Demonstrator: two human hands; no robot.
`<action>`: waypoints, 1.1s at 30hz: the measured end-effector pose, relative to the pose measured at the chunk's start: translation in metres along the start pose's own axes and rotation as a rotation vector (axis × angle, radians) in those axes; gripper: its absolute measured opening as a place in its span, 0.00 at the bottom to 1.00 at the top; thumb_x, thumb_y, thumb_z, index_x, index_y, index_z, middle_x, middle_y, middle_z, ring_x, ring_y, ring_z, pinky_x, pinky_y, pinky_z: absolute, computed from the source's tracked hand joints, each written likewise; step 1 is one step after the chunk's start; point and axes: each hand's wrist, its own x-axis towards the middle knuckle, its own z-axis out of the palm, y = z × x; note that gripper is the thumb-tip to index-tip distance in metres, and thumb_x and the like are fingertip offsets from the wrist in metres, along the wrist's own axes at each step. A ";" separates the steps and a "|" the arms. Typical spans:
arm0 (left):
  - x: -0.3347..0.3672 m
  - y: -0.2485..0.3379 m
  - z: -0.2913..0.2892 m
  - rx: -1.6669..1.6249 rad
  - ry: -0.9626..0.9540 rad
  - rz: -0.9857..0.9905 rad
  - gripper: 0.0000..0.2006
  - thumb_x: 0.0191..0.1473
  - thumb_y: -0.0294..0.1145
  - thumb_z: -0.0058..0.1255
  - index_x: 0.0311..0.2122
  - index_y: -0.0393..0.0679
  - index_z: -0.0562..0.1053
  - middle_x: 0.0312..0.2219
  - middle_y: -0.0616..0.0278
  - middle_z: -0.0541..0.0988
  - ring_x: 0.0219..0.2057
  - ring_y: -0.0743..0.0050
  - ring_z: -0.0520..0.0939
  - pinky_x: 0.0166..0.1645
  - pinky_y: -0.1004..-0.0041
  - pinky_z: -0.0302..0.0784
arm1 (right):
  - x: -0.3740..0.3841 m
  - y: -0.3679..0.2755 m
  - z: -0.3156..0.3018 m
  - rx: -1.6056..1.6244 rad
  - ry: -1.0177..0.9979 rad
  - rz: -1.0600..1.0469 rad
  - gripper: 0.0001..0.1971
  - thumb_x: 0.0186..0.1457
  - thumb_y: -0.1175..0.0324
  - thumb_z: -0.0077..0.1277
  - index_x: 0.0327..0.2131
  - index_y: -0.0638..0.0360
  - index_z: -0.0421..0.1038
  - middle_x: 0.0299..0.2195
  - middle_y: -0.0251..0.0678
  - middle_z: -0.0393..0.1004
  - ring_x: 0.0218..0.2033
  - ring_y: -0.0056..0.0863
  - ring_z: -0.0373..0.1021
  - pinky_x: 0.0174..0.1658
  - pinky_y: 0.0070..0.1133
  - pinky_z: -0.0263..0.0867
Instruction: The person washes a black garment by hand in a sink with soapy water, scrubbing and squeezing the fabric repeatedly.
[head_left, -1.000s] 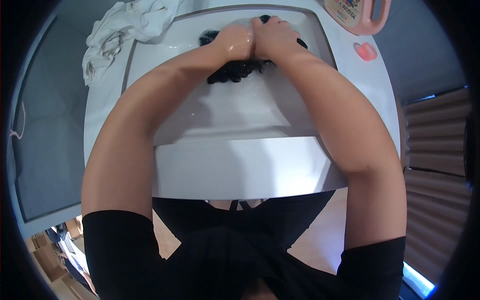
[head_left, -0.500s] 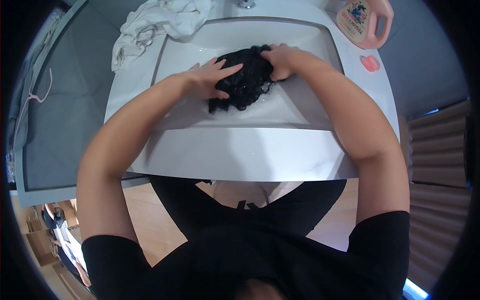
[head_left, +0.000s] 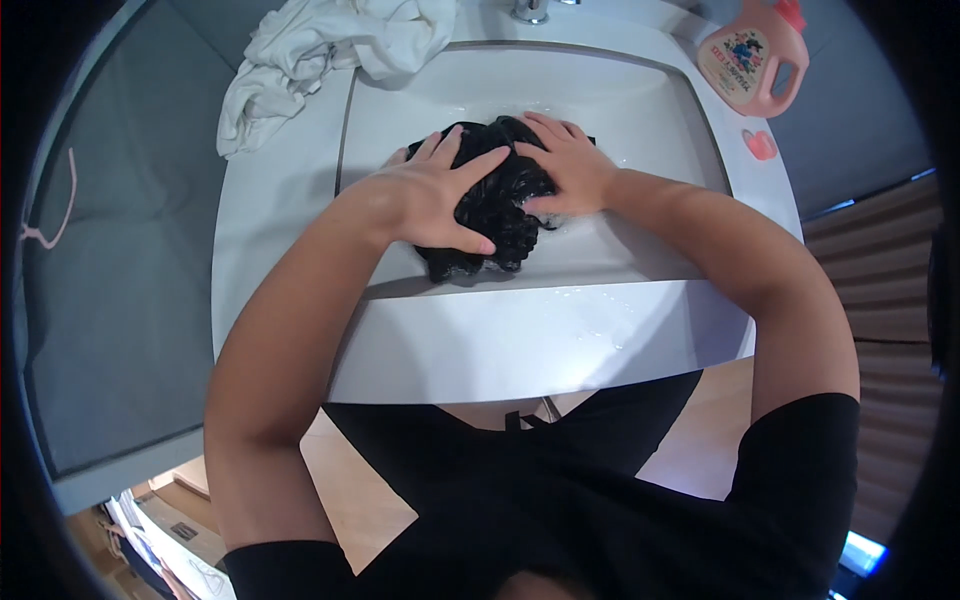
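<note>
Head view: left hand (head_left: 425, 200), right hand (head_left: 568, 168) flat on crumpled wet black cloth (head_left: 497, 205).

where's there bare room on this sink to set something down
Bare: the wide front ledge and the left rim below the white cloth. Crowded: the basin middle, where both hands press the black garment, and the back right corner, with the pink bottle and cap.

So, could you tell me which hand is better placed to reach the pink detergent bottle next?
Right, probably. The right hand rests on the black garment on the basin's right side, nearer the pink detergent bottle at the sink's back-right corner; the left hand is farther away.
</note>
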 end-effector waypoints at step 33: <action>0.011 -0.024 -0.018 0.188 -0.228 -0.168 0.40 0.58 0.56 0.48 0.70 0.54 0.48 0.70 0.52 0.48 0.71 0.52 0.44 0.72 0.50 0.39 | -0.009 -0.040 -0.092 -0.020 -0.289 0.196 0.44 0.48 0.51 0.57 0.68 0.35 0.47 0.71 0.46 0.39 0.70 0.55 0.34 0.63 0.60 0.42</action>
